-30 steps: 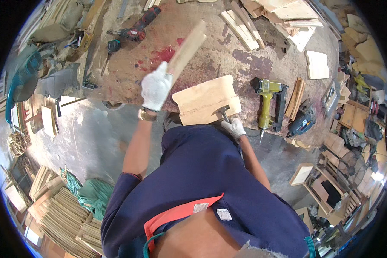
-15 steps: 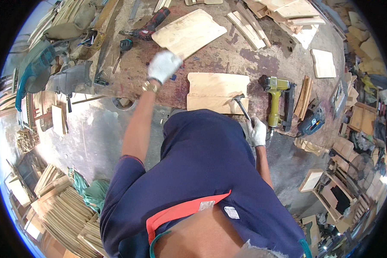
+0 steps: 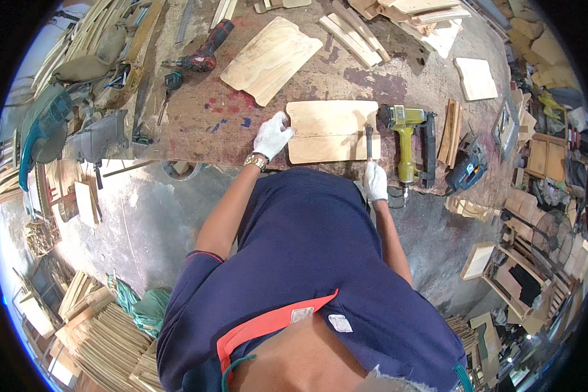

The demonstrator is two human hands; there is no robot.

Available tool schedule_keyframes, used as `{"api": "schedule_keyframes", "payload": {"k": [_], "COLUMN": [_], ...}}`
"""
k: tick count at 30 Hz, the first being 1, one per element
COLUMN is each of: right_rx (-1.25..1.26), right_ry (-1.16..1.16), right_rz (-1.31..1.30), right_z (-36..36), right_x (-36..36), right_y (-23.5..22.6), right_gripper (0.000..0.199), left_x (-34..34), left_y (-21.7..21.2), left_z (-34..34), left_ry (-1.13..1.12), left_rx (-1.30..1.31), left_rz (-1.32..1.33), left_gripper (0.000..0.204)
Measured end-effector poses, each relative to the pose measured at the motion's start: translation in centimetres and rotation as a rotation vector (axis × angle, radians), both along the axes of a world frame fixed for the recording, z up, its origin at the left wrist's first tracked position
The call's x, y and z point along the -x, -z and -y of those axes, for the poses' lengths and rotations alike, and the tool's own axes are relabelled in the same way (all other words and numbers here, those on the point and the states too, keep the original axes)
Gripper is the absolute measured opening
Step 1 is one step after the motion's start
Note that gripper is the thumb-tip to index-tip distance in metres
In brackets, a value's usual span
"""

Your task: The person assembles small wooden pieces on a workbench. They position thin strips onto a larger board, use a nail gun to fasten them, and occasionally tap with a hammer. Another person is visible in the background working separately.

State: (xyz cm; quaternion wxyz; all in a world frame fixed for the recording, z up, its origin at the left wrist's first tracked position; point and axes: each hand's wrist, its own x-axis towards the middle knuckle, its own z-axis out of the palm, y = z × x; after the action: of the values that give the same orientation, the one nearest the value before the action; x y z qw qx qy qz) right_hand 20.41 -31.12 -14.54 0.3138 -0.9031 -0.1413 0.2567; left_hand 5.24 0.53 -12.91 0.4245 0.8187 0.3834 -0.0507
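One two-piece board (image 3: 333, 124) on the bench (image 3: 202, 140), halves meeting but joining seemingly unfinished; left hand (image 3: 273, 136) at its nine o'clock edge, grip unclear; right hand (image 3: 375, 181) at five o'clock, grip clenched around a hammer (image 3: 369, 138); second board (image 3: 271, 61), apparently complete, at eleven o'clock.

Pale wooden board (image 3: 330, 121), notched at both ends and seamed lengthwise, lies flat near the surface's (image 3: 189, 137) front edge, the dark-headed hammer (image 3: 369, 142) overlapping its right end.
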Motion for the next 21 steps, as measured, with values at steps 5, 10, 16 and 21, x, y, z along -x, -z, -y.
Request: {"api": "schedule_keyframes", "payload": {"k": [5, 10, 16, 21], "right_rx": [-0.129, -0.189, -0.302, -0.12], "right_ry": [-0.021, 0.048, 0.088, -0.063], "right_rz": [0.299, 0.288, 0.124, 0.229], "right_z": [-2.5, -2.6, -1.4, -1.3], "right_x": [-0.9, 1.4, 1.5, 1.7], "right_y": [-5.4, -6.5, -4.1, -2.1], "right_gripper": [0.038, 0.033, 0.04, 0.04], "left_x": [-0.7, -0.4, -0.3, -0.1], "left_y": [-0.6, -0.1, -0.2, -0.3], "left_z": [2.3, 2.3, 2.0, 2.2], "left_ry": [0.139, 0.194, 0.218, 0.208], "left_rx": [-0.362, -0.329, -0.34, -0.304], "left_rz": [0.129, 0.051, 0.054, 0.054], "left_gripper": [0.075, 0.078, 0.074, 0.078]}}
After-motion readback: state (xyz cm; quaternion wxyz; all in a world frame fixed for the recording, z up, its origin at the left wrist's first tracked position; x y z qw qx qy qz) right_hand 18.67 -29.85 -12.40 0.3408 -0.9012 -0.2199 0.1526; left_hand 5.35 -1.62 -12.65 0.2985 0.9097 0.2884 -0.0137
